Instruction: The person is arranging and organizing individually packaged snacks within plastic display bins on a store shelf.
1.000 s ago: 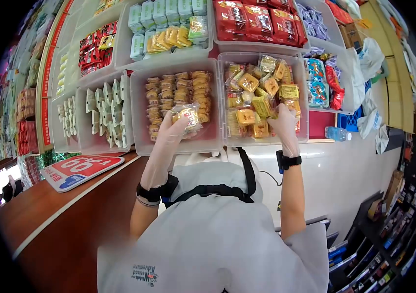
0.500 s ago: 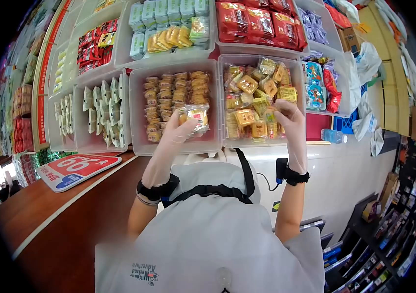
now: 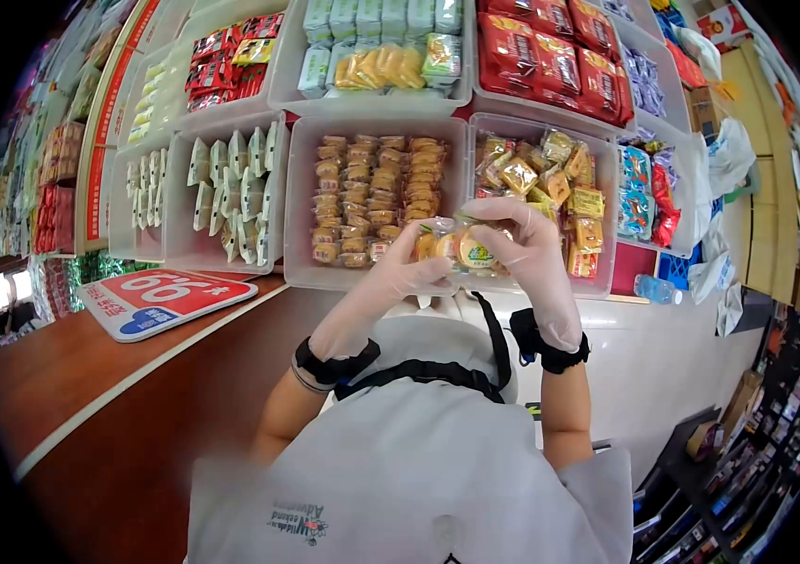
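Observation:
My left hand [image 3: 391, 282], in a clear glove, pinches a wrapped biscuit packet [image 3: 427, 246] in front of the stacked-biscuit bin. Right beside it, my gloved right hand [image 3: 533, 256] has its fingers curled around another round, pale biscuit packet [image 3: 477, 252]. The two packets are close together, and fingers cover part of each. Behind my left hand stands the clear bin [image 3: 299, 183] with stacked rows of small wrapped biscuits [image 3: 358, 193]. A second bin [image 3: 612, 188], to the right, holds loose yellow biscuit packets [image 3: 555, 179], partly hidden by my right hand.
Other bins hold white packets [image 3: 231, 193], red-and-yellow packets [image 3: 231, 61], green-and-white packs [image 3: 376, 47] and red bags [image 3: 550, 56]. A red price sign [image 3: 165, 296] lies on the brown counter [image 3: 165, 414] at left. A water bottle [image 3: 657, 289] is at right.
My right hand has left the yellow packets and come left, now with a packet in it. My left hand keeps its packet, now beside the right hand. The camera view has shifted.

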`<state>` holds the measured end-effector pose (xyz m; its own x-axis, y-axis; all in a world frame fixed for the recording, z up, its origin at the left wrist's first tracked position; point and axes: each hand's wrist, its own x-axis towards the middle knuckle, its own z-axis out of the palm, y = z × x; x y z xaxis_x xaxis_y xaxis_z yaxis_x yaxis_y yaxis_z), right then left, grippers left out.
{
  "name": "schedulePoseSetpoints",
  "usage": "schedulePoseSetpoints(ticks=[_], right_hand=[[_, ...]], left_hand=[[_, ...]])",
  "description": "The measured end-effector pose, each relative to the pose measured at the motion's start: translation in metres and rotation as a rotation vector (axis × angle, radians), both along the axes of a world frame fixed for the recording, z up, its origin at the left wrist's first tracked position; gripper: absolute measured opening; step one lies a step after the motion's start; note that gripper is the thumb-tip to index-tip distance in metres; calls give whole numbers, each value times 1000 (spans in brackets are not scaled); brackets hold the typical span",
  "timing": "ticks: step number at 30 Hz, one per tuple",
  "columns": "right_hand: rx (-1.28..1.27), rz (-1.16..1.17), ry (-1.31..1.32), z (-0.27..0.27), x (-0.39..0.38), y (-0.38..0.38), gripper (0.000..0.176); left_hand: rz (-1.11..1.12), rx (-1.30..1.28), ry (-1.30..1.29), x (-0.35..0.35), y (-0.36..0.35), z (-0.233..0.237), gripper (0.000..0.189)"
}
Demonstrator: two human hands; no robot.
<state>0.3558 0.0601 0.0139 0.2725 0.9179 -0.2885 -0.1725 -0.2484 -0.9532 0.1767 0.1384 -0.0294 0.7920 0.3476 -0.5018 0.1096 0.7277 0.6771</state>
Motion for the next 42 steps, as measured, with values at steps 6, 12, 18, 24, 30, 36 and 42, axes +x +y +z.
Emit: schedulePoseSetpoints(ticks=[6, 12, 18, 24, 30, 36, 42], right_hand=[[270, 110, -386, -5, -31, 17, 21], [364, 5, -330, -7, -43, 26, 21], [136, -23, -799, 3, -57, 29, 22], [11, 138, -341, 8, -78, 28, 25], [135, 191, -159, 4, -84, 27, 30], [27, 290, -190, 11, -86, 24, 24], [93, 303, -281, 5, -93, 19, 24]], left_hand=[[138, 87, -43, -6, -2, -1, 71], [252, 50, -185, -19, 4, -2, 71], [295, 138, -211, -40, 9, 6, 80], [391, 128, -256, -57, 14, 12, 89], [309, 205, -319, -69, 19, 7, 92], [276, 133, -333, -70, 19, 10, 90], [287, 38, -294, -76, 16, 20, 89]])
